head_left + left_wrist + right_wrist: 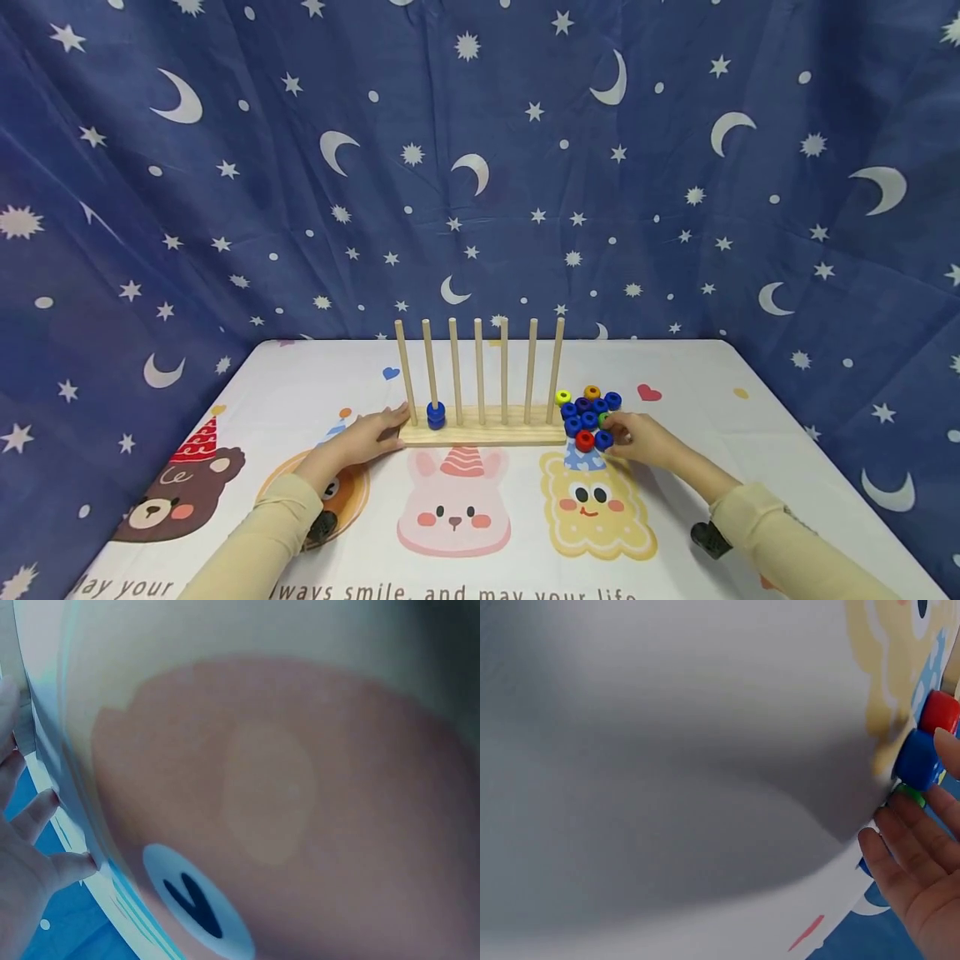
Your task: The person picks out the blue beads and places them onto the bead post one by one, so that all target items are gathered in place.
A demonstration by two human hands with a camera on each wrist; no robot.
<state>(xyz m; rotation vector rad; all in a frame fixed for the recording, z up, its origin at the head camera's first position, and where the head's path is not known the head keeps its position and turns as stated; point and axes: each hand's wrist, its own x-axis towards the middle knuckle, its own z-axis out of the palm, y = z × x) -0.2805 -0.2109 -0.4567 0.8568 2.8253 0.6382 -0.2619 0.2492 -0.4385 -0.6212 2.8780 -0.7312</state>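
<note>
A wooden rack [482, 435] with several upright rods stands on the table. Two blue rings [436, 415] are stacked on its second rod from the left. My left hand [369, 437] touches the rack's left end; the left wrist view shows its fingers [37, 814] spread. Beside the rack's right end lie loose rings: several blue [573, 427], a red [584, 441], a yellow [563, 397], an orange [592, 392] and a green [604, 418]. My right hand [643, 440] is at their right side, fingers [915, 851] loosely extended by the green ring [910, 796], thumb near a blue ring [917, 759].
The white tablecloth [517, 575] carries printed cartoon animals and lettering. A dark blue curtain [510, 250] with moons and stars hangs behind the table and along both its sides.
</note>
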